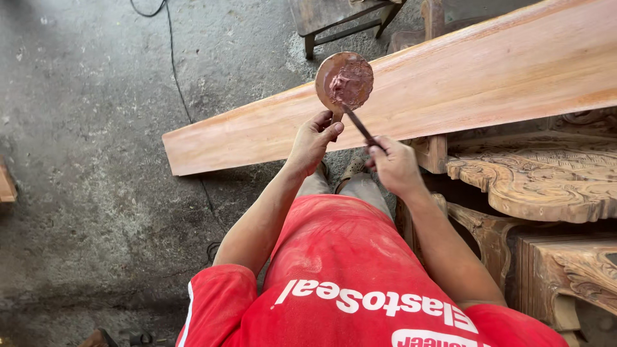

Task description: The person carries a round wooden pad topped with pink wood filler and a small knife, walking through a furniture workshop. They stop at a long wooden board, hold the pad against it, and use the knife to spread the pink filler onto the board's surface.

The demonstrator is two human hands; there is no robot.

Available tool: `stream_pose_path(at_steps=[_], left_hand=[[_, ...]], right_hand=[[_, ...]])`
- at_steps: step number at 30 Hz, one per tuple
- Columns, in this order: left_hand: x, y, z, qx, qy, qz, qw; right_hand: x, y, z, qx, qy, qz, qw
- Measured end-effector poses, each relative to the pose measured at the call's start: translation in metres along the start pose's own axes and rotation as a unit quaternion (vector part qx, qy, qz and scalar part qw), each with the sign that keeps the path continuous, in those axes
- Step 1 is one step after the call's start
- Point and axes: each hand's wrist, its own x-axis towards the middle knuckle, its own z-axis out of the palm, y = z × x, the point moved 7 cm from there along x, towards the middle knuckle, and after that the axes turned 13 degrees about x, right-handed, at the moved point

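Note:
My left hand [313, 139] grips the short handle of a round wooden paddle [344, 80] coated with reddish-brown putty, holding it up over a long pale wooden plank [450, 83]. My right hand [393, 164] holds a thin dark putty knife [360, 125], its tip touching the lower edge of the putty on the paddle. Both hands are just in front of the plank's near edge, close together. I wear a red shirt.
Carved wooden furniture [546, 180] with ornate relief stands at the right, under the plank. A dark wooden stool [334, 19] sits at the top. A black cable [177, 77] runs across the grey concrete floor [83, 160] on the left.

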Motion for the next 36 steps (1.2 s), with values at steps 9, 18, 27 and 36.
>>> stream_pose_path(at_steps=[9,18,27,36], left_hand=[[0.004,-0.028,-0.037,-0.004,0.001,-0.043,0.999],[0.041,-0.013,-0.088,0.048,-0.026,-0.026,0.998],[0.068,0.024,-0.087,0.071,-0.039,-0.012,0.997],[0.102,0.034,-0.038,0.135,-0.012,-0.021,0.991]], right_hand=[[0.007,-0.096,0.006,-0.239,0.069,-0.260,0.933],[0.035,-0.154,0.039,-0.337,0.098,-0.332,0.875],[0.067,-0.182,0.020,-0.347,0.071,-0.344,0.869],[0.128,-0.188,-0.132,-0.036,-0.003,-0.178,0.983]])
